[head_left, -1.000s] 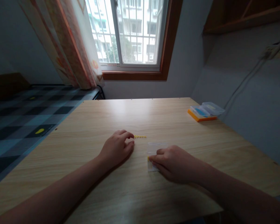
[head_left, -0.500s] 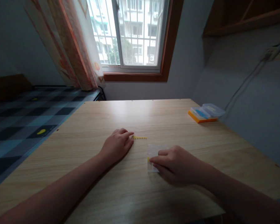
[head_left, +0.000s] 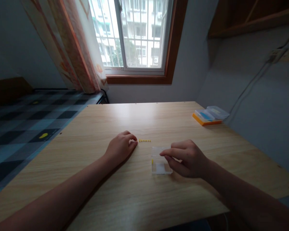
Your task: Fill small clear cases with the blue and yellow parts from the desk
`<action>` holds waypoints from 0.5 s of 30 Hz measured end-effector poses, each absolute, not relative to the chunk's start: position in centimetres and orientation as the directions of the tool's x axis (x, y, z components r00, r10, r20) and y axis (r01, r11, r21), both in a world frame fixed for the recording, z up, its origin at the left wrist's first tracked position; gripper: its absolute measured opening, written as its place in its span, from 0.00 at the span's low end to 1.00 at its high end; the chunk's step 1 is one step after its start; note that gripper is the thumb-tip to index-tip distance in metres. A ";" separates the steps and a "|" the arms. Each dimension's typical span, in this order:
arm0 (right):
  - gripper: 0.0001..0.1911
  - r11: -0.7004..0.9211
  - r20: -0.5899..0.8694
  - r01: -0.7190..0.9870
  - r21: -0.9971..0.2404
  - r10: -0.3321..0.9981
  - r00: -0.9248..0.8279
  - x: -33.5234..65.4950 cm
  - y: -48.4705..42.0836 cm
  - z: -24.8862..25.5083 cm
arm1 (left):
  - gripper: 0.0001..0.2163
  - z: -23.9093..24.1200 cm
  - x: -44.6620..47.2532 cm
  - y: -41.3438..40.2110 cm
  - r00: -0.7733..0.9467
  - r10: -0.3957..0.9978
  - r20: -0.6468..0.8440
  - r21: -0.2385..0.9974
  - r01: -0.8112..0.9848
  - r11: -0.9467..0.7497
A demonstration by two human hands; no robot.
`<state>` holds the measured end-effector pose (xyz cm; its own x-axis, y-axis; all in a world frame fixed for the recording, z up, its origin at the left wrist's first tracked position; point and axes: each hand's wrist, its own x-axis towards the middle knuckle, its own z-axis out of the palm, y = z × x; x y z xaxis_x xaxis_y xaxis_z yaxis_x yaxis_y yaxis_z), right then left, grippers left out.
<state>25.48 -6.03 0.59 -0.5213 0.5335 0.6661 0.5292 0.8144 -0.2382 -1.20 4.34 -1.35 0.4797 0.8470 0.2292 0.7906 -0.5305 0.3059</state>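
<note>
A short row of several tiny yellow pieces (head_left: 144, 141) lies on the wooden table. At its left end rests my left hand (head_left: 121, 144), thumb and index fingertip brought together; whatever sits between them, if anything, is too small to make out. A clear plastic box (head_left: 160, 170) with its lid folded back stands nearer to me, right of the row. One small yellow piece (head_left: 152, 161) shows at the box's left side. Over the box's right part hovers my right hand (head_left: 183, 158), index finger stretched out and thumb apart, with nothing visible between them.
At the table's right edge stands an orange-based case (head_left: 204, 120) with a raised clear lid and something blue inside. A bed with a checked cover (head_left: 45, 118) adjoins the table's left side. A cable (head_left: 249, 85) runs down the right wall.
My right hand has lifted off the box's left side and moved up and right, its fingers parting. My left thumb and index finger have come together beside the row.
</note>
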 end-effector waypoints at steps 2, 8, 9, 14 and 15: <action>0.10 0.823 0.659 0.513 -0.243 0.529 -0.535 25.7 -5.9 0.7 | 0.10 -1.0 -1.3 3.6 0.496 0.841 0.217 0.317 0.779 -0.542; 0.10 0.840 0.665 0.479 -0.255 0.512 -0.544 26.2 -5.9 1.3 | 0.08 0.3 -0.3 0.0 0.581 0.799 0.156 0.384 0.709 -0.591; 0.10 0.841 0.668 0.478 -0.255 0.511 -0.541 26.2 -5.9 1.4 | 0.07 0.4 -0.1 -0.7 0.599 0.785 0.161 0.408 0.683 -0.605; 0.10 0.832 0.561 0.451 -0.324 0.553 -0.616 26.2 -6.1 1.5 | 0.07 0.4 1.1 -3.1 0.674 0.729 0.119 0.506 0.591 -0.628; 0.10 0.825 0.512 0.451 -0.339 0.564 -0.647 26.2 -6.1 1.4 | 0.07 0.3 1.3 -3.3 0.675 0.729 0.118 0.513 0.587 -0.626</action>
<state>26.21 -6.13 1.40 -0.6475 0.5645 0.5120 0.4513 0.8254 -0.3392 1.33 -3.33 0.25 0.6746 0.7287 0.1181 0.5868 -0.6264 0.5131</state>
